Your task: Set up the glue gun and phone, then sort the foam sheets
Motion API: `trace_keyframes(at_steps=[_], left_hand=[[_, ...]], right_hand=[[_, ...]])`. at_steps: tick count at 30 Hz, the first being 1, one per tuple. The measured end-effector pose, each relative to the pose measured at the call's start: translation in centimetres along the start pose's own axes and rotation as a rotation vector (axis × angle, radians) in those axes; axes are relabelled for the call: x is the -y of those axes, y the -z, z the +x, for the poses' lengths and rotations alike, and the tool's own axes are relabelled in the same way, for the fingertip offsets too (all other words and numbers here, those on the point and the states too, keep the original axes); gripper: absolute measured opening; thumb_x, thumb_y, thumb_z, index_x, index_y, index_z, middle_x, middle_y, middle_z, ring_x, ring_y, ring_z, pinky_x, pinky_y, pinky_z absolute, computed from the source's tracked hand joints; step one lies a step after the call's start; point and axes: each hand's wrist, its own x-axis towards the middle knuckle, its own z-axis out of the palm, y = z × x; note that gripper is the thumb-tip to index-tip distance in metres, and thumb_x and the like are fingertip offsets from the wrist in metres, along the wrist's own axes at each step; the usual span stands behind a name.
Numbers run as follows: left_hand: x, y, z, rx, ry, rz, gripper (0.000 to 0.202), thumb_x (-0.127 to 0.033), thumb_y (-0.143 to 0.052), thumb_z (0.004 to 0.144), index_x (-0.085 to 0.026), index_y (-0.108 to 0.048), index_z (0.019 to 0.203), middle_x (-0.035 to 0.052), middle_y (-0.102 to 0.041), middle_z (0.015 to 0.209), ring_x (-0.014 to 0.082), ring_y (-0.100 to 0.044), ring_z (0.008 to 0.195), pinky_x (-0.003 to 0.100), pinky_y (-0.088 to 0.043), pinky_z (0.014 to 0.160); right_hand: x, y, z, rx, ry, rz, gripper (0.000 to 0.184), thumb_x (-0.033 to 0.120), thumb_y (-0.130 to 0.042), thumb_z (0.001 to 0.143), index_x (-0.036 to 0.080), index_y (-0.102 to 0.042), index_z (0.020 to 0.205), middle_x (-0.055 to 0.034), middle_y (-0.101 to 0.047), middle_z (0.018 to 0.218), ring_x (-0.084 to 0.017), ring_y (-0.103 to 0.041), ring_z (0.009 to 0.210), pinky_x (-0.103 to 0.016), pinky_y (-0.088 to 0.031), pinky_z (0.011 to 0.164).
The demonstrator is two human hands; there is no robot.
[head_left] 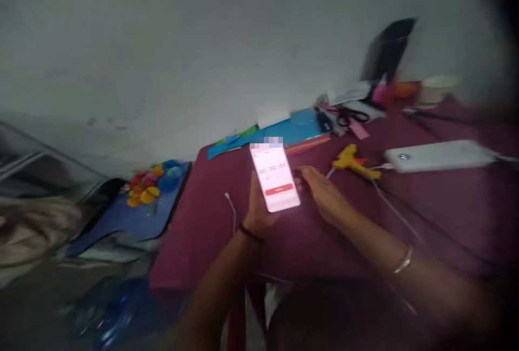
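My left hand (257, 213) grips a lit phone (275, 178) from below, its white screen showing a red button. A dark band sits on that wrist. My right hand (324, 194) lies beside the phone's right edge with fingers stretched toward it, touching or nearly touching it. A light bracelet is on the right wrist. Both hands hover over a maroon tablecloth (211, 232). The picture is blurred.
A yellow glue gun (352, 160) and a white power strip (440, 155) lie right of my hands, cables trailing. Blue and coloured paper sheets (292, 132), scissors (352, 117) and a cup (436, 88) sit by the wall. Left, a blue board (130, 216) carries colourful pieces (150, 183).
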Motion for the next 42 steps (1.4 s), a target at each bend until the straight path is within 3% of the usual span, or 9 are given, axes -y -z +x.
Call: trace_keyframes(at_steps=[8,14,20,23,26,29,31,37,42], left_hand=[[0.9,-3.9,6.6,0.114,0.122,-0.059,0.079,-0.074,-0.021,0.091,-0.012,-0.068,0.101,0.0133,-0.076,0.087,0.0254,-0.073,0.076,0.038,-0.058,0.070],[4.1,-8.6,11.5,0.251,0.270,-0.194,0.075,-0.072,-0.026,0.090,-0.011,-0.068,0.099,0.0147,-0.075,0.086,0.0260,-0.072,0.075,0.040,-0.056,0.074],[6.4,-10.4,15.4,0.313,0.319,-0.127,0.087,-0.080,-0.024,0.086,-0.009,-0.066,0.111,0.0172,-0.075,0.098,0.0277,-0.072,0.087,0.043,-0.054,0.085],[6.4,-9.9,16.4,0.227,0.157,0.149,0.081,-0.078,-0.028,0.087,-0.012,-0.064,0.117,0.0167,-0.072,0.116,0.0289,-0.068,0.104,0.045,-0.050,0.096],[5.9,-8.6,16.4,0.168,-0.137,0.866,0.058,-0.065,-0.051,0.086,-0.016,-0.066,0.112,0.0145,-0.069,0.124,0.0285,-0.063,0.114,0.042,-0.046,0.100],[6.0,-7.7,15.6,0.279,-0.171,1.637,0.040,-0.052,-0.066,0.079,-0.018,-0.069,0.100,0.0120,-0.073,0.106,0.0294,-0.067,0.100,0.040,-0.049,0.089],[6.6,-7.6,15.1,0.336,-0.162,1.909,0.033,-0.047,-0.065,0.081,-0.018,-0.069,0.094,0.0108,-0.073,0.100,0.0279,-0.068,0.094,0.036,-0.050,0.080],[7.8,-8.3,15.2,0.346,-0.106,2.049,0.024,-0.037,-0.060,0.085,-0.018,-0.068,0.096,0.0092,-0.073,0.101,0.0228,-0.069,0.092,0.030,-0.047,0.074],[7.0,-8.5,15.6,0.326,-0.063,2.039,0.035,-0.050,-0.059,0.085,-0.018,-0.069,0.096,0.0094,-0.074,0.097,0.0231,-0.069,0.090,0.029,-0.045,0.070]], right_hand=[[2.3,6.8,-0.1,0.232,-0.222,0.088,0.044,0.060,-0.069,0.076,0.020,-0.059,0.091,-0.0042,-0.068,0.092,-0.016,-0.066,0.075,-0.032,-0.054,0.071],[3.1,11.8,1.8,0.147,-0.168,0.110,0.046,0.055,-0.074,0.076,0.020,-0.066,0.105,-0.0080,-0.070,0.112,-0.018,-0.070,0.083,-0.036,-0.058,0.082],[2.2,14.8,3.6,0.040,-0.155,0.196,0.046,0.050,-0.077,0.076,0.021,-0.067,0.110,-0.0074,-0.072,0.113,-0.017,-0.071,0.085,-0.034,-0.059,0.081],[2.2,16.5,4.2,-0.015,-0.202,0.274,0.041,0.042,-0.076,0.078,0.021,-0.067,0.112,-0.0074,-0.075,0.105,-0.017,-0.072,0.085,-0.031,-0.059,0.081],[3.2,19.1,5.1,-0.090,-0.246,0.285,0.027,0.029,-0.072,0.082,0.020,-0.068,0.107,-0.0076,-0.076,0.103,-0.017,-0.073,0.081,-0.030,-0.060,0.078],[4.5,22.6,6.7,-0.222,-0.256,0.232,0.014,0.018,-0.065,0.086,0.020,-0.067,0.099,-0.0065,-0.075,0.098,-0.016,-0.072,0.077,-0.028,-0.061,0.073],[5.2,24.9,7.9,-0.271,-0.287,0.195,0.013,0.015,-0.060,0.088,0.020,-0.066,0.098,-0.0059,-0.074,0.093,-0.015,-0.072,0.076,-0.027,-0.061,0.072],[5.6,29.8,11.3,-0.286,-0.396,0.123,0.014,0.009,-0.054,0.090,0.018,-0.065,0.089,-0.0073,-0.072,0.091,-0.014,-0.070,0.074,-0.025,-0.060,0.071],[5.1,31.6,13.6,-0.249,-0.455,0.046,0.016,0.009,-0.054,0.089,0.016,-0.066,0.097,-0.0106,-0.073,0.098,-0.016,-0.070,0.077,-0.034,-0.059,0.085]])
